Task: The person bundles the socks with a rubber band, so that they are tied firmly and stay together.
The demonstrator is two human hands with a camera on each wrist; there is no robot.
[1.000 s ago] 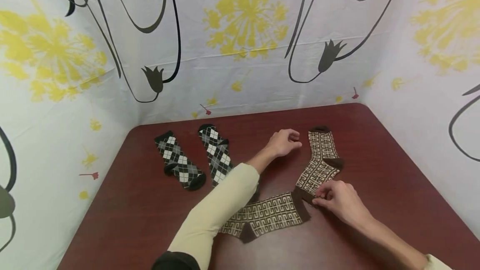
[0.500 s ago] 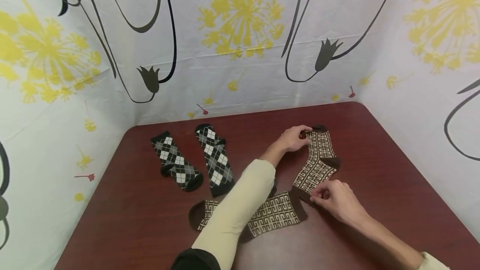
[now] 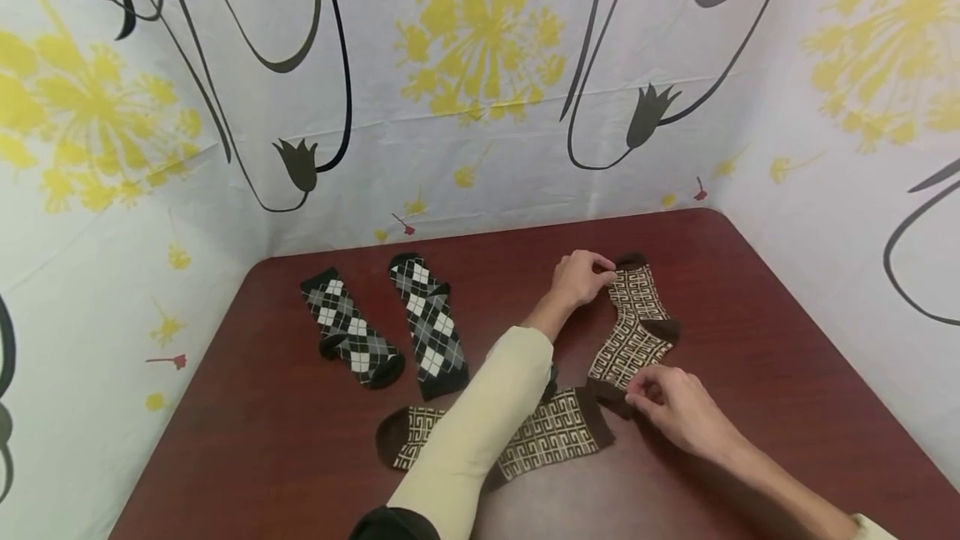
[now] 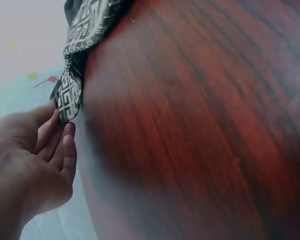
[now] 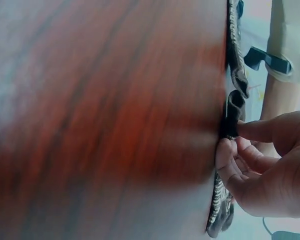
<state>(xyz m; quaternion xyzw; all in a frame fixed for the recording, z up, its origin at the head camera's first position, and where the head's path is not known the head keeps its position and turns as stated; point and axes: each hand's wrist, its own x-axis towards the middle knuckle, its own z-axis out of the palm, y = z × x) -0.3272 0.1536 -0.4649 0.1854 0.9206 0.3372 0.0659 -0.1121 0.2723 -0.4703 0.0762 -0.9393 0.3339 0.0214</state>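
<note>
A brown-and-cream patterned sock [image 3: 633,332] lies bent on the table at the right, with dark brown ends and heel. At its far end, my left hand [image 3: 577,276] pinches the edge between thumb and fingers; the left wrist view shows the lifted sock edge [image 4: 68,97] in those fingertips. My right hand [image 3: 684,408] pinches the dark near end, and in the right wrist view the dark sock edge [image 5: 233,117] sits at its thumb and fingers. A matching sock [image 3: 551,433] lies crosswise nearer, partly hidden beneath my left forearm.
Two black, grey and white argyle socks [image 3: 352,327] lie side by side at the back left. The dark red wooden table [image 3: 247,415] is bordered by white patterned cloth [image 3: 480,165] at the back and both sides.
My left hand has reached rightward to the far end of the patterned sock and taken hold of its edge. My right hand has stayed at the near end.
</note>
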